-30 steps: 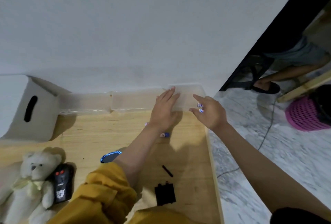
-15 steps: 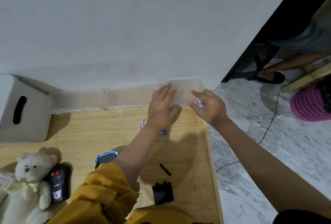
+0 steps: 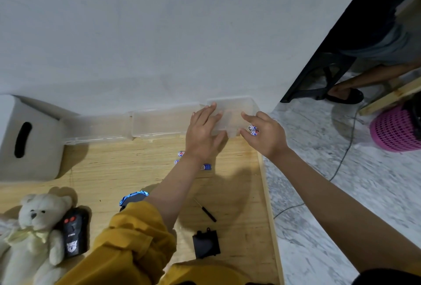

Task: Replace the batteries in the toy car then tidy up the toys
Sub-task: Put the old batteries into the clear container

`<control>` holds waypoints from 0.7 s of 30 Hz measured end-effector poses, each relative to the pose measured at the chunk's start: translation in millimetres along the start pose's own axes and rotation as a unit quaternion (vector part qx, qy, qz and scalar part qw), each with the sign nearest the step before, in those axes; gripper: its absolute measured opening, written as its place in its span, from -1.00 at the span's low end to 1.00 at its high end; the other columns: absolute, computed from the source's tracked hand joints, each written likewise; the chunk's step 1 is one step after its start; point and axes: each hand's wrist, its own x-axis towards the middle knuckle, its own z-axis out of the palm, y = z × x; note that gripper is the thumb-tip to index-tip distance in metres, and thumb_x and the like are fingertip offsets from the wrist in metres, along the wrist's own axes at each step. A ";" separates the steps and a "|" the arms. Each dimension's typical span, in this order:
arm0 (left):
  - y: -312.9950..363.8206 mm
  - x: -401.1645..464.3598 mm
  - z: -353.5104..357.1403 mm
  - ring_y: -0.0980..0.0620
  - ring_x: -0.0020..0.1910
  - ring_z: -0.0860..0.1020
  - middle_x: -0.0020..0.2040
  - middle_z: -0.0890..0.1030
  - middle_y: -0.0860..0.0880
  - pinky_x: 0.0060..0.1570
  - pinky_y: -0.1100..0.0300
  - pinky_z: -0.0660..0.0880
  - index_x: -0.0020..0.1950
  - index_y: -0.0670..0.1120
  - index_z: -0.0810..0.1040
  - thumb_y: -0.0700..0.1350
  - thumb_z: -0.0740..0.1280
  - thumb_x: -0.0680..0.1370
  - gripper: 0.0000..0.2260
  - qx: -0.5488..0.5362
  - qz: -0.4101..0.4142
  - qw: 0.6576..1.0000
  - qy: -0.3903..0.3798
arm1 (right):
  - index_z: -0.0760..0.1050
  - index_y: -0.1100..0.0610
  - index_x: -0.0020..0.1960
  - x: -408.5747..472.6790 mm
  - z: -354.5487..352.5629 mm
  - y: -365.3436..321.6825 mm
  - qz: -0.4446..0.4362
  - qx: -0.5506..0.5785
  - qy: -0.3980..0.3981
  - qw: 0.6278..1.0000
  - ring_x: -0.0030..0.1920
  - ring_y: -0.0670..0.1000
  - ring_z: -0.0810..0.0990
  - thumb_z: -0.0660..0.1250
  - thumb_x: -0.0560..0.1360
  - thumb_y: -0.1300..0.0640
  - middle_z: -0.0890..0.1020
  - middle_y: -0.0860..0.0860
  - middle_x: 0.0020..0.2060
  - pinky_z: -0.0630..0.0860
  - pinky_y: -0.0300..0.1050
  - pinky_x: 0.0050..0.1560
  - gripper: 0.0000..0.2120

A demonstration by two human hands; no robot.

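Head view: screwdriver (image 3: 204, 210), black cover (image 3: 206, 244), seemingly batteries (image 3: 206, 166) near teddy (image 3: 36, 227).

A: The teddy bear (image 3: 34, 230) is cream-white, the remote (image 3: 74, 232) black with red buttons.
B: And the batteries (image 3: 253, 130)?
A: White, with red and blue print. The sleeve (image 3: 127, 246) is mustard yellow, the basket (image 3: 394, 128) pink mesh, the floor (image 3: 341, 170) grey-veined marble.
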 end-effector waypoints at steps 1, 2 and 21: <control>0.5 0.6 0.1 -0.21 0.24 0.47 0.31 0.51 -0.19 0.16 -0.17 0.44 0.18 -0.12 0.50 -0.07 0.42 0.40 -0.62 -0.003 -0.002 1.000 0.001 | 0.57 0.05 0.20 -0.1 -0.2 -0.3 0.002 0.000 0.000 1.000 -0.33 -0.07 0.41 0.46 0.39 0.05 0.41 -0.10 -0.27 0.39 -0.21 -0.31 -0.62; 0.8 1.1 0.2 -0.21 0.23 0.47 0.30 0.51 -0.19 0.16 -0.16 0.44 0.17 -0.13 0.50 -0.07 0.42 0.39 -0.62 -0.002 -0.003 1.000 0.000 | 0.57 0.05 0.20 0.0 -0.4 -0.4 0.003 0.000 -0.002 1.000 -0.33 -0.06 0.43 0.46 0.40 0.05 0.43 -0.08 -0.26 0.41 -0.20 -0.31 -0.62; 20.9 4.1 -16.2 -0.25 0.37 0.32 0.40 0.22 -0.24 0.30 -0.25 0.32 0.40 -0.21 0.21 0.08 0.51 0.35 -0.20 0.157 0.021 0.987 0.001 | 0.56 0.04 0.16 32.5 -45.1 -31.7 0.036 0.095 0.061 0.993 -0.18 -0.11 0.48 0.51 0.31 -0.08 0.47 -0.12 -0.17 0.48 -0.16 -0.18 -0.54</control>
